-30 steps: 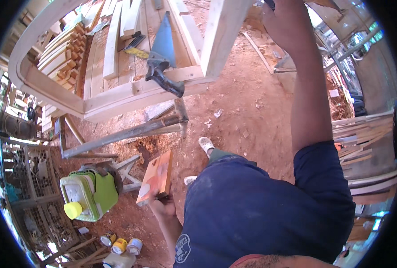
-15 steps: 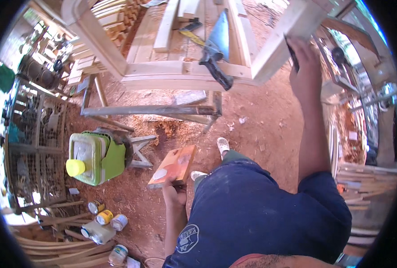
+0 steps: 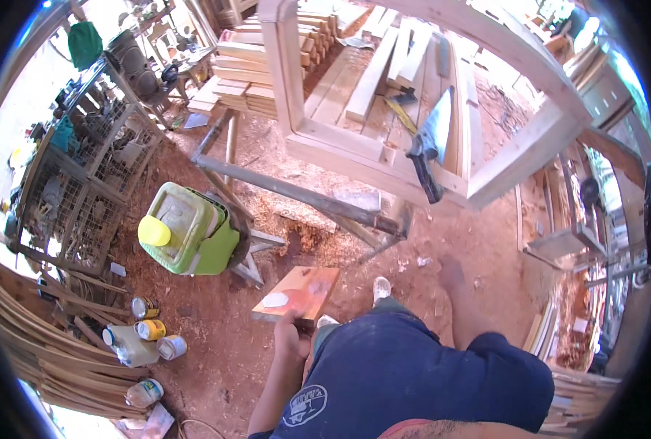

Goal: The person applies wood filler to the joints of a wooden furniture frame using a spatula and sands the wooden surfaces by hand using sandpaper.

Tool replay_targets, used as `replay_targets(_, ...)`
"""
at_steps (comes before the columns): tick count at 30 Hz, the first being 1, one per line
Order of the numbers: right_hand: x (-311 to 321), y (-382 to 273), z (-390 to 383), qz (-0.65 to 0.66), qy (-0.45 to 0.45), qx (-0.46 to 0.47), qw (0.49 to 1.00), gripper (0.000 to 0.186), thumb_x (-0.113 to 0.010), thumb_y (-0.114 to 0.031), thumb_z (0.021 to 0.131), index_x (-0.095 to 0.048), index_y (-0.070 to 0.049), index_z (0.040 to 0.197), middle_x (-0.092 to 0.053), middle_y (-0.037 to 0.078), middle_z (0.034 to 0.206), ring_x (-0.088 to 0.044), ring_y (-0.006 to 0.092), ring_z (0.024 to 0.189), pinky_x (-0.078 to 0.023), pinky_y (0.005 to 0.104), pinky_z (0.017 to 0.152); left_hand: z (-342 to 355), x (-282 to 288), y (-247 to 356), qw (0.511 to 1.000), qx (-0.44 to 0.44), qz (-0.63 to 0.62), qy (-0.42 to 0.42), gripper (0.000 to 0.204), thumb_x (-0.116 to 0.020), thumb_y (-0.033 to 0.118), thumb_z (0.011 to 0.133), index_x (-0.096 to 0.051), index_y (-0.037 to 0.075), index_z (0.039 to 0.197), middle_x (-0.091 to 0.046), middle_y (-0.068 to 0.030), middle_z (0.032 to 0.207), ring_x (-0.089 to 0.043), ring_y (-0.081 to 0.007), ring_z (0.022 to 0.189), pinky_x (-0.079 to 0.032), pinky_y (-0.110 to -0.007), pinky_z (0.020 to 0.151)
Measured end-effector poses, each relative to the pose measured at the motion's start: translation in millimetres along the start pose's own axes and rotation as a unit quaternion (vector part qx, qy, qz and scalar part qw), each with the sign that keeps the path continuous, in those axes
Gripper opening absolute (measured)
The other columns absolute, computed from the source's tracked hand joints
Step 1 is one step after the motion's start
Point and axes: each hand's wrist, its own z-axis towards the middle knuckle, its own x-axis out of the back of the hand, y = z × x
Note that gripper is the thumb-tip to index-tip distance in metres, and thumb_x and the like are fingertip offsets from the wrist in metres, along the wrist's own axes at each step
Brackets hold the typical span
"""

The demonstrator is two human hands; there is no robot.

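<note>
My left hand (image 3: 292, 338) grips the near edge of a flat wooden board (image 3: 312, 284). A white patch and reddish-orange smears lie on the board's top face. My right hand (image 3: 451, 272) hangs below the frame's right corner, smeared by motion, so its fingers and anything in them cannot be made out. Beyond both hands, a pale wooden frame (image 3: 373, 162) rests above a bench of rough poles (image 3: 289, 192). A handsaw (image 3: 435, 132) with a dark handle lies across the frame's near rail, and a hammer (image 3: 402, 113) lies beside it.
A green cooler box (image 3: 193, 228) with a yellow cup (image 3: 154, 231) on its lid stands on a stool at left. Several cans and jars (image 3: 147, 329) sit on the floor at lower left, near wood strips (image 3: 69, 366). Wire-mesh shelving (image 3: 84, 183) stands at far left.
My right hand has come away from the frame's right upright and dropped toward my body. The view has turned, shifting the frame right. My left hand still holds the board.
</note>
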Motion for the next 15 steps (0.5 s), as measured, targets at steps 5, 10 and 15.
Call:
replay_targets(5,-40,-19,-34,-0.024,-0.127,0.01,0.992,0.036,-0.063,-0.015,0.089,-0.075,-0.014,0.122,-0.073,0.02,0.118,-0.07,0.0368,0.11,-0.054,0.0462,0.098,-11,5,3,0.999,-0.007,0.003,0.034,0.029,-0.061,0.007,0.089,-0.059,-0.001,0.116,-0.069,-0.0106,0.101,-0.07,-0.0249,0.085,-0.06,-0.037,0.073)
replay_targets(10,-35,-43,-28,0.073,-0.287,-0.007,0.955,0.041,-0.063,-0.018,0.088,-0.074,-0.023,0.126,-0.075,0.02,0.11,-0.072,0.0365,0.101,-0.057,0.0461,0.088,-10,14,8,1.0,-0.007,0.002,0.02,0.021,-0.061,0.005,0.089,-0.061,-0.001,0.109,-0.069,-0.0111,0.099,-0.07,-0.0236,0.087,-0.06,-0.034,0.074)
replay_targets(15,-18,-78,-25,0.08,-0.265,0.088,0.957,0.042,-0.064,-0.021,0.09,-0.071,-0.021,0.132,-0.075,0.019,0.112,-0.071,0.0345,0.103,-0.055,0.0452,0.091,-13,19,13,1.0,-0.006,0.01,0.01,0.019,-0.062,0.006,0.089,-0.061,0.0,0.107,-0.07,-0.0079,0.095,-0.069,-0.0228,0.079,-0.059,-0.034,0.071)
